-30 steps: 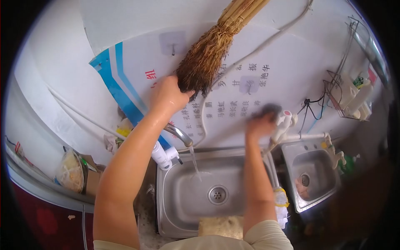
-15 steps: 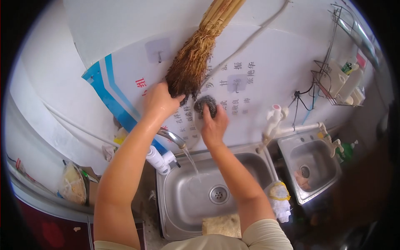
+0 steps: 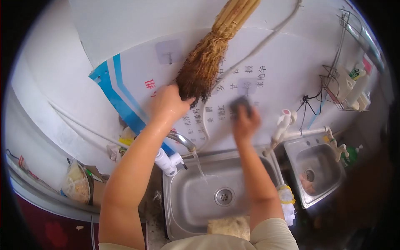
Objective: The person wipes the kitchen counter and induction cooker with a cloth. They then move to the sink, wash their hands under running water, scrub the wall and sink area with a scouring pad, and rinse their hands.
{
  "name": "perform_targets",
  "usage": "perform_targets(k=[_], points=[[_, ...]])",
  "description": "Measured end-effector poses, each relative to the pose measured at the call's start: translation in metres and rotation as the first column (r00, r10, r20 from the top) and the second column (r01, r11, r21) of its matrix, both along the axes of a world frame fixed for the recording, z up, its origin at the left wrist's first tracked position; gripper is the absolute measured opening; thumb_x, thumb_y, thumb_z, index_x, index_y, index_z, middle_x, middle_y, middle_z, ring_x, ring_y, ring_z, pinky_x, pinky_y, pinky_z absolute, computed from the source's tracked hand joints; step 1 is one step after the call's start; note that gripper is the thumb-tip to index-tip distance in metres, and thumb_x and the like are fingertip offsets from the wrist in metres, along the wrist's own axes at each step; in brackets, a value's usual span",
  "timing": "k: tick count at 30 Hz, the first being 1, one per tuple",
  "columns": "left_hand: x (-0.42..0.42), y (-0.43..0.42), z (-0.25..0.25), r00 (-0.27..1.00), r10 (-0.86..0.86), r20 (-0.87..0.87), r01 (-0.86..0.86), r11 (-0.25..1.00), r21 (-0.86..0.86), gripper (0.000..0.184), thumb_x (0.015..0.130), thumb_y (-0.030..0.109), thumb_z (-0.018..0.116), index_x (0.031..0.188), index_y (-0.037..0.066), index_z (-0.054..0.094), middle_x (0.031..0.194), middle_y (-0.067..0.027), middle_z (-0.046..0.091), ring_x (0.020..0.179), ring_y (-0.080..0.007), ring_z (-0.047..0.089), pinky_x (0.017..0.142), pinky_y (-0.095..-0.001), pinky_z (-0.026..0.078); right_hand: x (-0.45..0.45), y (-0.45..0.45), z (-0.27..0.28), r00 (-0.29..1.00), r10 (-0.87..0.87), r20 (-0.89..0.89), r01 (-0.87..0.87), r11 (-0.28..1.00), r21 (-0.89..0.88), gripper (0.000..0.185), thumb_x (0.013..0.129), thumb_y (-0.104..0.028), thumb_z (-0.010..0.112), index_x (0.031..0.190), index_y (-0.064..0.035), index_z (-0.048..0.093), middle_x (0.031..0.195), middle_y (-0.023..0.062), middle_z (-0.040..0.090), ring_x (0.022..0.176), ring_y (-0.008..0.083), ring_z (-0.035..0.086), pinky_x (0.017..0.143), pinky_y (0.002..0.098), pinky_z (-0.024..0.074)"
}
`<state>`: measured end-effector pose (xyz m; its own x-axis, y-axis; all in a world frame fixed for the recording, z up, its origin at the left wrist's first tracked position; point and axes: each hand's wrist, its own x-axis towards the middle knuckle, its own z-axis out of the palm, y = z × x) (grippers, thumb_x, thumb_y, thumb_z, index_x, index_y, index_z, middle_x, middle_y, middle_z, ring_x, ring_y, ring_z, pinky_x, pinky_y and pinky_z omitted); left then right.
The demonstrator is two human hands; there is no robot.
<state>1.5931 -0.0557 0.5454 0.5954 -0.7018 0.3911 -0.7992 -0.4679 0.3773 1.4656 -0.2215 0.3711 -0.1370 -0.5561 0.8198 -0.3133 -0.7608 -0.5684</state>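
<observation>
A straw broom (image 3: 204, 62) hangs bristles-down in front of the wall, its dark lower end by my left hand (image 3: 171, 103). The fingers of that hand are closed on the bristle tips, partly hidden behind them. To the right, my right hand (image 3: 246, 124) grips a dark steel wool scrubber (image 3: 240, 105), both smeared by motion. Below, the curved tap (image 3: 182, 140) runs water into the steel sink (image 3: 189, 204), under my two forearms.
A second, smaller sink (image 3: 295, 166) stands at the right, with something pinkish inside. A white valve pipe (image 3: 280, 129) rises between the sinks. On the wall at right hangs a wire rack (image 3: 339, 100) with bottles. A yellowish block (image 3: 229, 227) lies at the sink's front edge.
My right hand has moved right, away from the broom, with the scrubber in it. My left hand stays at the broom's tip. The whole view has shifted slightly.
</observation>
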Motion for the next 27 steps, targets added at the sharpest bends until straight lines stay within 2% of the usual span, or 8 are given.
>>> perform_targets(k=[2, 7, 10, 13, 16, 20, 24, 27], points=[[0.0, -0.002, -0.001, 1.0, 0.002, 0.022, -0.001, 1.0, -0.008, 0.043, 0.069, 0.027, 0.074, 0.1, 0.0, 0.062, 0.089, -0.0212, 0.065, 0.085, -0.0369, 0.062, 0.075, -0.0417, 0.049, -0.03, -0.022, -0.005, 0.793, -0.496, -0.354, 0.532, 0.847, 0.006, 0.035, 0.082, -0.011, 0.055, 0.115, 0.0017, 0.055, 0.099, 0.0242, 0.06, 0.086, 0.0343, 0.06, 0.074, 0.0404, 0.0465], [0.002, -0.005, -0.004, 0.997, -0.004, 0.08, 0.006, 1.0, -0.03, 0.043, 0.069, 0.028, 0.074, 0.098, -0.001, 0.062, 0.089, -0.0223, 0.064, 0.084, -0.0384, 0.062, 0.075, -0.0426, 0.049, 0.012, -0.017, -0.014, 0.844, -0.535, -0.027, 0.528, 0.84, -0.128, 0.035, 0.081, -0.01, 0.058, 0.115, -0.0028, 0.055, 0.087, 0.0181, 0.058, 0.08, 0.035, 0.057, 0.072, 0.0395, 0.0459], [0.0, -0.004, -0.006, 0.995, 0.0, 0.1, 0.002, 1.0, -0.021, 0.042, 0.069, 0.029, 0.074, 0.098, -0.001, 0.062, 0.089, -0.0215, 0.065, 0.084, -0.0383, 0.062, 0.075, -0.0428, 0.048, 0.008, 0.037, -0.02, 0.947, 0.293, -0.134, -0.265, 0.944, 0.195, 0.033, 0.08, -0.023, 0.063, 0.106, -0.0033, 0.058, 0.08, 0.0154, 0.055, 0.08, 0.0332, 0.056, 0.073, 0.0392, 0.044], [0.003, -0.003, -0.006, 0.995, -0.038, 0.094, 0.041, 0.999, -0.027, 0.043, 0.07, 0.03, 0.074, 0.098, 0.0, 0.063, 0.088, -0.0203, 0.065, 0.084, -0.0377, 0.062, 0.075, -0.043, 0.049, -0.021, -0.005, -0.069, 0.931, -0.021, -0.363, -0.008, 0.997, -0.078, 0.02, 0.079, -0.012, 0.059, 0.097, -0.0059, 0.063, 0.094, 0.0205, 0.057, 0.087, 0.0366, 0.056, 0.074, 0.0424, 0.0452], [0.001, -0.002, -0.005, 0.995, -0.005, 0.097, 0.008, 0.999, -0.031, 0.043, 0.07, 0.03, 0.074, 0.099, 0.0, 0.063, 0.087, -0.0193, 0.065, 0.082, -0.037, 0.062, 0.074, -0.0427, 0.049, -0.042, -0.042, -0.111, 0.97, -0.156, -0.188, 0.242, 0.711, 0.661, 0.03, 0.091, -0.019, 0.047, 0.106, 0.0072, 0.05, 0.099, 0.0192, 0.058, 0.091, 0.0303, 0.058, 0.08, 0.0388, 0.0473], [-0.003, -0.004, -0.004, 0.995, 0.011, 0.104, -0.01, 1.0, -0.012, 0.043, 0.07, 0.03, 0.074, 0.098, 0.0, 0.063, 0.086, -0.0186, 0.066, 0.079, -0.0353, 0.062, 0.072, -0.0407, 0.048, 0.037, -0.002, -0.151, 0.827, -0.097, 0.554, -0.248, 0.821, 0.514, 0.045, 0.093, -0.016, 0.039, 0.13, 0.0093, 0.03, 0.129, 0.0288, 0.034, 0.123, 0.0344, 0.035, 0.103, 0.0414, 0.0295], [0.007, -0.007, -0.008, 0.999, -0.039, 0.036, 0.04, 0.999, -0.012, 0.042, 0.07, 0.028, 0.073, 0.097, -0.002, 0.063, 0.089, -0.0214, 0.064, 0.085, -0.037, 0.061, 0.076, -0.0416, 0.048, 0.01, 0.042, -0.109, 0.989, 0.122, 0.086, -0.147, 0.899, 0.413, 0.052, 0.095, -0.014, 0.036, 0.137, 0.0102, 0.02, 0.147, 0.0243, 0.017, 0.138, 0.0305, 0.015, 0.113, 0.0363, 0.0096], [-0.002, -0.003, 0.002, 1.0, -0.009, 0.002, 0.009, 0.999, 0.037, 0.041, 0.071, 0.028, 0.072, 0.097, -0.003, 0.062, 0.092, -0.0223, 0.064, 0.09, -0.0381, 0.061, 0.08, -0.0426, 0.048, -0.039, -0.045, -0.111, 0.959, 0.186, -0.215, 0.098, 0.494, 0.864, 0.049, 0.09, -0.009, 0.043, 0.133, 0.0108, 0.031, 0.135, 0.0228, 0.035, 0.119, 0.0298, 0.041, 0.105, 0.0393, 0.0288]])
